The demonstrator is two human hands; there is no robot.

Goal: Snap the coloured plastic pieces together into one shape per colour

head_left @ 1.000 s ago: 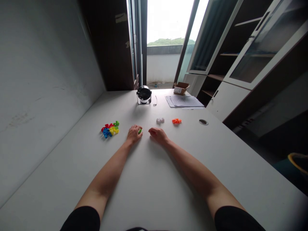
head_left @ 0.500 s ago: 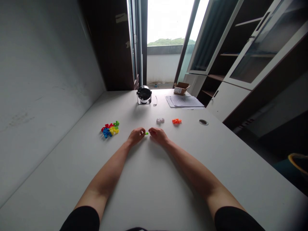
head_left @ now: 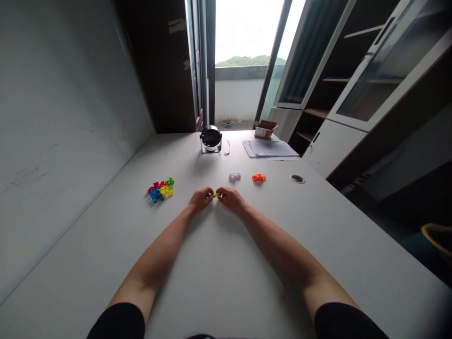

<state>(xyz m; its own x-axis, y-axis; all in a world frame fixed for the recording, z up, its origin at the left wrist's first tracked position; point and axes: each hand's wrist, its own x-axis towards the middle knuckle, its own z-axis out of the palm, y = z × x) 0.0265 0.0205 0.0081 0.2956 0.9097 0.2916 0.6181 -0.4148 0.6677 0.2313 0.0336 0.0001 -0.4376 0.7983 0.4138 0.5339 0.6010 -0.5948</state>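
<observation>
1. Mostly hidden between the fingertips: a small green plastic piece (head_left: 215, 195), only a thin sliver showing, its full shape impossible to make out.
2. Left hand (head_left: 201, 199) and right hand (head_left: 230, 198) together, almost touching, fingertips pinching the small green plastic piece from either side, well in front of the round black appliance (head_left: 211, 139) and roughly in line with it.
3. Cut off at the lower edge: black sleeves (head_left: 116, 322) on both upper arms.
4. Too dark to identify: a yellow-rimmed object (head_left: 436, 235), far to the right of the round black appliance, low in the shadows.
5. Under everything, a smooth white worktop (head_left: 226, 282), its long side against a scuffed pale wall (head_left: 63, 117) left of the round black appliance.
6. Just right of the round black appliance, a thin black cable (head_left: 228, 148); further right, loose papers (head_left: 269, 149), with an open cardboard box (head_left: 264, 129) behind them.
7. In front of the round black appliance and to its left, a heap of red, blue, yellow and green plastic pieces (head_left: 160, 189).
8. In front of it and to its right, a crumpled white piece (head_left: 234, 177), then an orange plastic piece (head_left: 259, 177), then a round grommet (head_left: 298, 179).
9. Behind the round black appliance, a bright window (head_left: 243, 61); to its right, a glass-door cabinet (head_left: 370, 70).
</observation>
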